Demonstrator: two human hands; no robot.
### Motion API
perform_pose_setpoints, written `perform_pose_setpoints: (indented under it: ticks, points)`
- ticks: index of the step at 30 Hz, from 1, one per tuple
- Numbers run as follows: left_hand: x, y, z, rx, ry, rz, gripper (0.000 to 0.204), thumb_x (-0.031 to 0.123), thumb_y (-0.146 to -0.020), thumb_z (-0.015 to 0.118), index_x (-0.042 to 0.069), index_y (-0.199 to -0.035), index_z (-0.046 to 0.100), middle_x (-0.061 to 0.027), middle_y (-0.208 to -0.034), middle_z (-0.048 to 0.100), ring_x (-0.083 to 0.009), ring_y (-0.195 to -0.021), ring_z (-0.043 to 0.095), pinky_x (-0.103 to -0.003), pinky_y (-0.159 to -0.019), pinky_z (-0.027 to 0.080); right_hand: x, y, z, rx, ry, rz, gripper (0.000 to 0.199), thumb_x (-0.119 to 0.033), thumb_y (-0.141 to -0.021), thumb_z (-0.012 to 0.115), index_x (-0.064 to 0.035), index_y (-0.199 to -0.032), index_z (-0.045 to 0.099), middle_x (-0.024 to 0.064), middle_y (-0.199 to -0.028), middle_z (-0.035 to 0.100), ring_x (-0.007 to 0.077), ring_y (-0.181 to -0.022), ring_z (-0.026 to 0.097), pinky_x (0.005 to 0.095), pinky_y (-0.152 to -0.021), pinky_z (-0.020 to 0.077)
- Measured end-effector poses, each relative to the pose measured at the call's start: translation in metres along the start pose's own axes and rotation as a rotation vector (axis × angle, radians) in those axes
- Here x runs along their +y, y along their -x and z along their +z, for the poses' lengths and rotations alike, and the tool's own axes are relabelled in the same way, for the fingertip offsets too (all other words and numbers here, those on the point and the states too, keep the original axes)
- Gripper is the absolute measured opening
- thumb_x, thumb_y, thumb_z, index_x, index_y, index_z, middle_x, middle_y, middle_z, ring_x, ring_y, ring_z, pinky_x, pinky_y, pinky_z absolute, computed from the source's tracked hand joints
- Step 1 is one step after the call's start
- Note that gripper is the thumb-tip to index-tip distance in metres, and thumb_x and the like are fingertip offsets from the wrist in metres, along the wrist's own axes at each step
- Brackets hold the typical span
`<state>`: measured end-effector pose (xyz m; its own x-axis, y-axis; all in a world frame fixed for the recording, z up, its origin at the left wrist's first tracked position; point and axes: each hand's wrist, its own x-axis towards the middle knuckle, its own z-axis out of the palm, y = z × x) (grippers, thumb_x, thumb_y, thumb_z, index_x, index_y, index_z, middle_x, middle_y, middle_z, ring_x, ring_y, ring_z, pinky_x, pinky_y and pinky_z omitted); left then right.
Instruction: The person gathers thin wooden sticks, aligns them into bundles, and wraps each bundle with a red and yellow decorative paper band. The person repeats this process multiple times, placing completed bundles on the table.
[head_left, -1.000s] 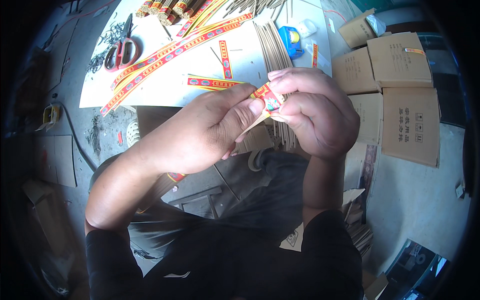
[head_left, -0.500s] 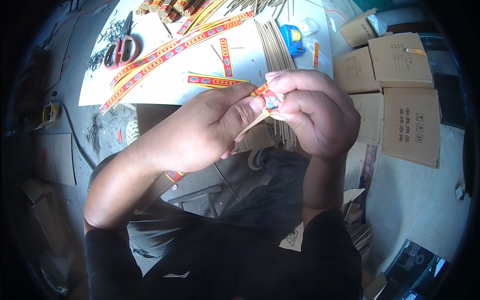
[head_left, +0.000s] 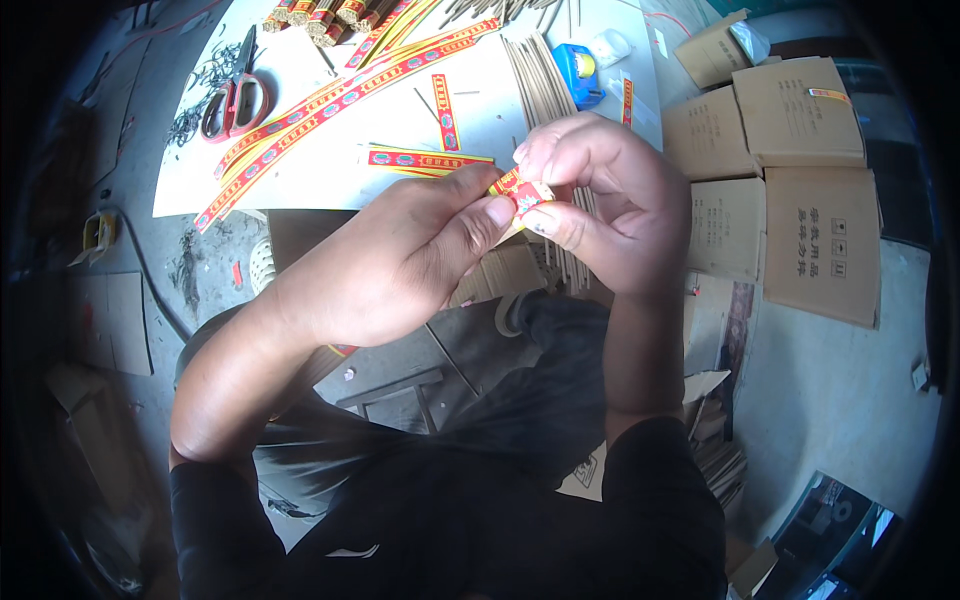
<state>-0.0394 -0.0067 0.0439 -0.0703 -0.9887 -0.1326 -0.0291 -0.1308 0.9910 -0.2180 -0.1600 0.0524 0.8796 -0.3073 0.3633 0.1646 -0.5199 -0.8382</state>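
Red-and-yellow paper, banded round a small stick bundle; spotted that held up over the near edge of the white bench; found the left hand closed firmly around it, with a thumb resting right on the band; saw the right hand curled at the other end, with its thumb touching the band and fingertips close to its top edge; honestly couldn't tell a proper pinch from a light touch there; noticed loose thin sticks just beyond the right hand, partly hidden by it, with a blue tape dispenser beside them; also saw long printed strips running diagonally across the bench, plus two shorter strips nearer the hands; farther left, spotted red-handled scissors, lying next to a tangle of thin black strands; up at the far side, made out a pile of thicker bundles; off to the right, saw brown cartons; under the left forearm, caught a bit of another banded bundle, mostly hidden.
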Motion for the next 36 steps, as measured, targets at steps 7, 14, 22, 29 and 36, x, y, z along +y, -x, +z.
perform_pose_setpoints:
  ticks: [7,14,22,29,36]
  points:
    - [0.003,0.006,-0.002,-0.041,-0.019,0.075,0.04,0.033,-0.112,0.052,-0.005,-0.122,0.056,-0.0133,-0.072,0.062,-0.026,-0.07,0.063,-0.038,-0.07,0.049,0.017,-0.001,0.01,0.03,-0.597,0.21,0.072,0.005,-0.082,0.072,-0.0039,-0.146,0.042,0.0105,-0.117,0.057,0.0164,-0.112,0.054,0.0306,-0.095,0.0489]
    - [0.008,0.0,0.002,0.053,-0.166,0.056,0.042,0.028,-0.111,0.055,-0.009,-0.13,0.054,-0.019,-0.078,0.067,-0.0305,-0.074,0.069,-0.04,-0.073,0.052,0.035,-0.002,0.028,0.083,-0.974,0.275,0.069,-0.001,-0.083,0.074,-0.0058,-0.146,0.046,0.0072,-0.119,0.058,0.012,-0.104,0.055,0.0228,-0.081,0.0493]
    - [-0.014,-0.007,-0.004,0.151,0.152,-0.056,0.044,0.036,-0.112,0.051,-0.005,-0.129,0.054,-0.0041,-0.069,0.057,-0.0119,-0.058,0.055,-0.028,-0.057,0.045,0.057,-0.01,0.024,0.273,-0.853,0.34,0.048,-0.023,-0.1,0.073,-0.0021,-0.139,0.056,0.0065,-0.119,0.063,0.0118,-0.094,0.06,0.0252,-0.073,0.048]
    - [-0.015,-0.018,-0.02,0.23,0.411,0.018,0.042,0.046,-0.111,0.049,0.004,-0.115,0.053,-0.003,-0.077,0.05,-0.0094,-0.053,0.045,-0.024,-0.048,0.042,0.163,0.009,-0.102,0.841,0.178,0.662,0.027,-0.018,-0.099,0.071,-0.0009,-0.12,0.073,0.0021,-0.096,0.071,0.0071,-0.081,0.06,0.0243,-0.062,0.0462]
    - [-0.009,-0.017,-0.038,0.242,0.444,0.021,0.047,0.05,-0.109,0.05,0.006,-0.124,0.05,-0.0071,-0.08,0.055,-0.0124,-0.054,0.051,-0.025,-0.048,0.043,0.198,-0.013,-0.115,0.563,0.218,0.972,0.032,-0.021,-0.097,0.075,-0.001,-0.122,0.072,0.0037,-0.101,0.073,0.0098,-0.082,0.066,0.0251,-0.067,0.0521]
